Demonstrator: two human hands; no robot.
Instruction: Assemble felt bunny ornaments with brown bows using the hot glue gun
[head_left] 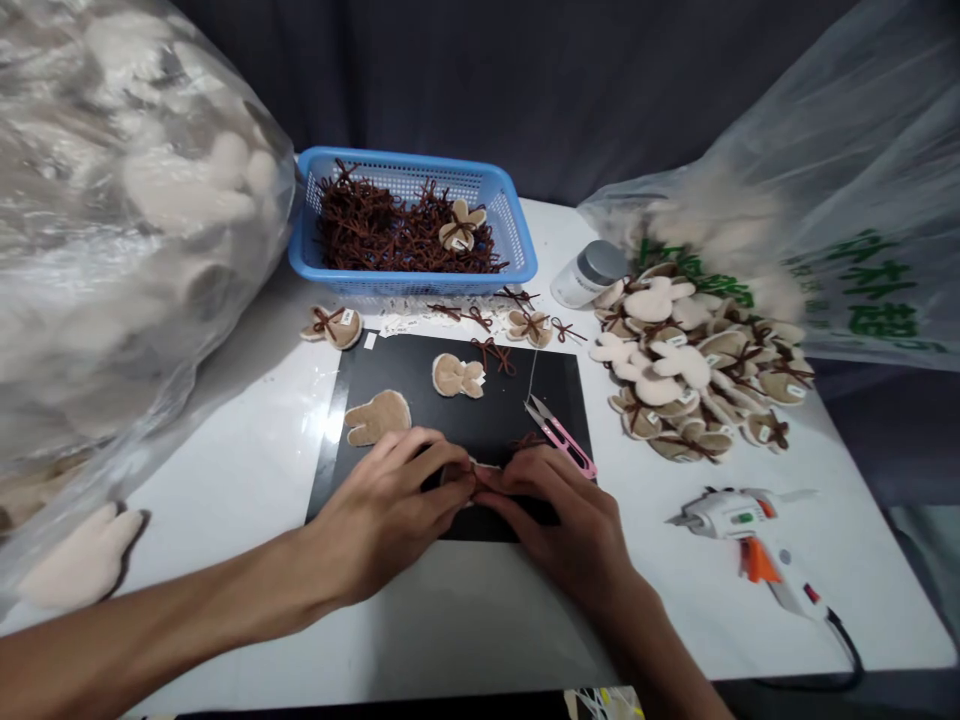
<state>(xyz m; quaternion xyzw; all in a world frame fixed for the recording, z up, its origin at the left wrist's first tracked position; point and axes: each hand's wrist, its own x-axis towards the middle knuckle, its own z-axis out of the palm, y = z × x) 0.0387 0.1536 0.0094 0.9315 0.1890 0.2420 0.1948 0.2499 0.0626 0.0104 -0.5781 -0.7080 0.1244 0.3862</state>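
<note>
Bunny piece [486, 465]: pinched between both hands at six o'clock on the black mat [487, 415], mostly hidden; only a pale fuzzy edge shows.
Left hand [405, 490]: fingers bent and narrow, their tips holding the piece from the nine o'clock side.
Right hand [566, 500]: thumb and forefinger closed on it from the three o'clock side, almost meeting the other tips.
Mat, nine o'clock: a flat tan bunny shape [379, 417], ears pointing left.
Mat, twelve o'clock: a smaller tan bunny [457, 376] lying on its side; brown bows [493, 355] lie just beyond it at one o'clock.
Mat, three o'clock: pink-handled snips [559, 437], near the right hand.
Counter [262, 440], beyond the mat toward eleven o'clock: a blue basket [412, 282] of brown cord bows, with one bow-tied bunny [459, 228] on top.
Counter, one to three o'clock: a grey-lidded jar [589, 275], then a heap of bunnies [697, 370], many bow-tied.
Counter, four o'clock: a white glue gun [750, 530] with an orange trigger.
Bags: clear plastic, bulging with plush pieces, at ten o'clock [127, 250] and two o'clock.
</note>
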